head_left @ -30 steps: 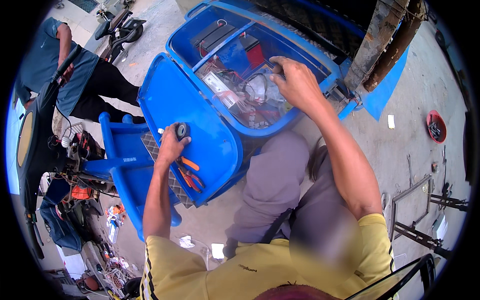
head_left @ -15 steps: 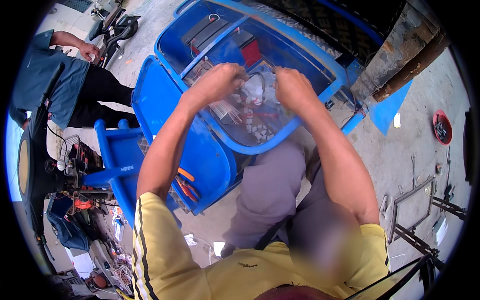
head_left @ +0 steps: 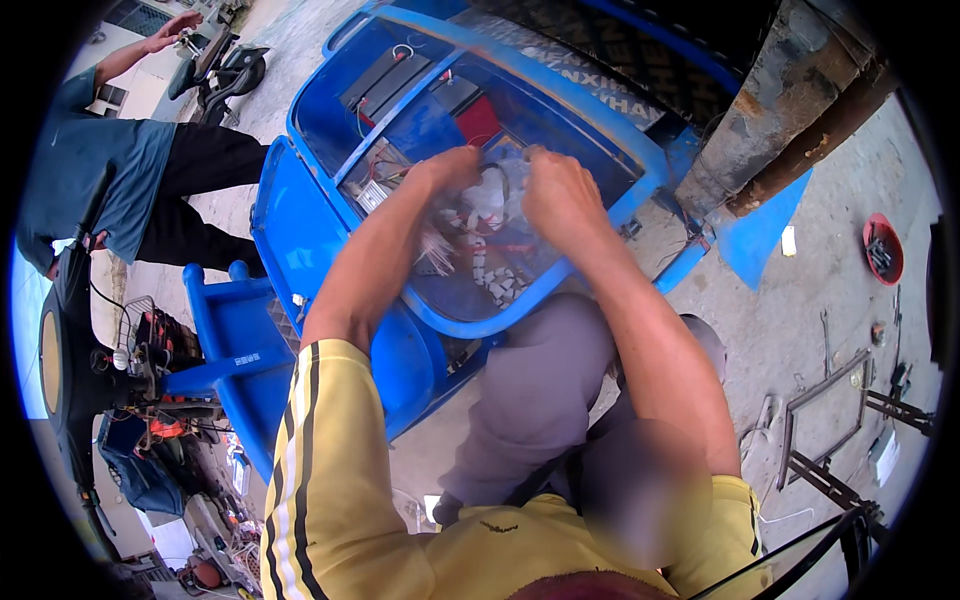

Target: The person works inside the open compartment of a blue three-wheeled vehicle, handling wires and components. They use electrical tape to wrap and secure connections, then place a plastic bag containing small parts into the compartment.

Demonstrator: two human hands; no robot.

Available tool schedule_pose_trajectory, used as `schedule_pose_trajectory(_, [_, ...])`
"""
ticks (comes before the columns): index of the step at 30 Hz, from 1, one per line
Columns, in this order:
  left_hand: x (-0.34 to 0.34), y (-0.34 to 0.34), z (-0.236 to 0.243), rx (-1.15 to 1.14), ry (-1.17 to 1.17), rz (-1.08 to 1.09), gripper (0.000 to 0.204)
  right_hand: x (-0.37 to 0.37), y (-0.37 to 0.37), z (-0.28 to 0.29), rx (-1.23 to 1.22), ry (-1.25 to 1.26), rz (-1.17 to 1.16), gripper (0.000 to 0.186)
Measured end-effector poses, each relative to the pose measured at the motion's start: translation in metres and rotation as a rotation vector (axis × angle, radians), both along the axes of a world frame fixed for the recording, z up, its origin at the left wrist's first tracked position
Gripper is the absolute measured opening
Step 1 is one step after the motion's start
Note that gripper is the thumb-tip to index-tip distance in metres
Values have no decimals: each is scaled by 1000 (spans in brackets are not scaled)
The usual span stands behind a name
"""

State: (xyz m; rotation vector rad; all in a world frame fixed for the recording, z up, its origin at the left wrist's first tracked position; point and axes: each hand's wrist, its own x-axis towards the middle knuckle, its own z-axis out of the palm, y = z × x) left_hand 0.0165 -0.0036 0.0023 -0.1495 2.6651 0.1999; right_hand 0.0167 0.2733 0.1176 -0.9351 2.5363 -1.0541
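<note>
My left hand point(head_left: 456, 170) and my right hand point(head_left: 555, 188) are inside the open blue compartment point(head_left: 620, 205), a short way apart over a dark cable loop point(head_left: 491, 172) and translucent plastic point(head_left: 485, 202). The left fingers are blurred. The right fingers are curled, with whatever they grip hidden. Below them are pale wires point(head_left: 436, 255) and small white connectors point(head_left: 500, 288); a silver boxed component point(head_left: 372, 195) sits at left. Black batteries point(head_left: 372, 85) and a red block point(head_left: 478, 120) fill the back. The opened blue lid point(head_left: 290, 210) lies beside my left forearm.
A person in teal point(head_left: 100, 180) stands at left beside scooter handlebars point(head_left: 95, 210). A rusty steel column point(head_left: 760, 130) rises at right. A red bowl of dark parts point(head_left: 880, 250) and a metal frame point(head_left: 825, 410) lie on the floor, with scattered items at lower left.
My left hand has left the tape roll on the lid and moved up into the compartment beside my right, which shifted slightly down and left. The person at left has raised an arm.
</note>
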Motion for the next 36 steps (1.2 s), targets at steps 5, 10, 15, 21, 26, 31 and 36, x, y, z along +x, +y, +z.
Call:
schedule_pose_trajectory(5, [-8,10,14,116,-108,-87,33,-5,2,2,45,-58,-52,34])
schedule_pose_trajectory(10, [-9,18,23,331,-115,76,28,-5,2,7,33,-94,-71,37])
schedule_pose_trajectory(15, [-12,36,25,584,20,216,25,-9,1,1,15,-87,-91,37])
schedule_pose_trajectory(21, [-12,24,9,443,-12,159,23,-7,0,6,21,-82,-68,41])
schedule_pose_trajectory(26, [-13,2,-10,81,-311,-138,22,-5,-3,6,47,-77,-62,41])
schedule_pose_trajectory(31, [-19,38,43,167,-309,114,24,-10,6,1,51,-49,-78,40])
schedule_pose_trajectory(36, [-1,-18,4,338,-169,23,20,5,-8,-5,-83,-17,10,32])
